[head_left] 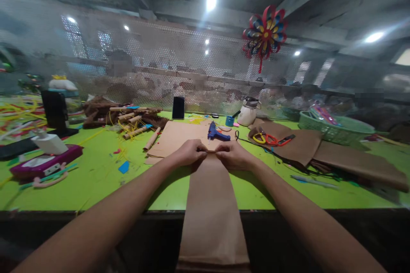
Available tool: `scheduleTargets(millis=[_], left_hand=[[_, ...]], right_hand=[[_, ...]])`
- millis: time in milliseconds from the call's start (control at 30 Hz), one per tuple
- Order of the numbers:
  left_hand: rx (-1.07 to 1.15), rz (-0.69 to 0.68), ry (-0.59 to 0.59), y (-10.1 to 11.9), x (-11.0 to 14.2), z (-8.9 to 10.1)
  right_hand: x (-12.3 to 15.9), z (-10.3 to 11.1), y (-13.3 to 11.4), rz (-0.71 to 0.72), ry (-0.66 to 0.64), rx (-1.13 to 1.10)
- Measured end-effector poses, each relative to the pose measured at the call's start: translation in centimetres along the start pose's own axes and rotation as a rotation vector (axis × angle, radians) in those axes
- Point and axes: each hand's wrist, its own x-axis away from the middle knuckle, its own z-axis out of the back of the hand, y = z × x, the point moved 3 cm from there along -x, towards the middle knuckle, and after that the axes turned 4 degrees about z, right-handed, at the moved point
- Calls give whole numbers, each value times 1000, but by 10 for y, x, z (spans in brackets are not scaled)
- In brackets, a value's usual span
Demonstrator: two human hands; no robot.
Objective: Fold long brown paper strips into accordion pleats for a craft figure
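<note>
A long strip of brown kraft paper runs from my hands down over the table's front edge. My left hand pinches the left side of its far end, thumb and fingers closed. At the right side of that same end, my right hand pinches it too. The edge between them looks narrowly folded. Just beyond my fingers lies a blue glue gun on flat brown paper sheets.
Rolled paper tubes and a phone are at the back left. A purple power strip lies left. To the right are orange-handled scissors, brown paper, a white jug and a green basket.
</note>
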Motion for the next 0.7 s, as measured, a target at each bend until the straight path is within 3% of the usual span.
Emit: scheduleTargets(millis=[133, 300, 500, 700], left_hand=[[-190, -46, -8, -2, -4, -5], [-382, -135, 56, -7, -8, -9], [-437, -232, 102, -9, -11, -15], [-408, -188, 88, -12, -15, -17]], right_hand=[[-4, -1, 7, 27, 7, 124], [-9, -4, 3, 232, 2, 502], [-12, -13, -1, 358, -43, 739], [-15, -16, -1, 392, -78, 838]])
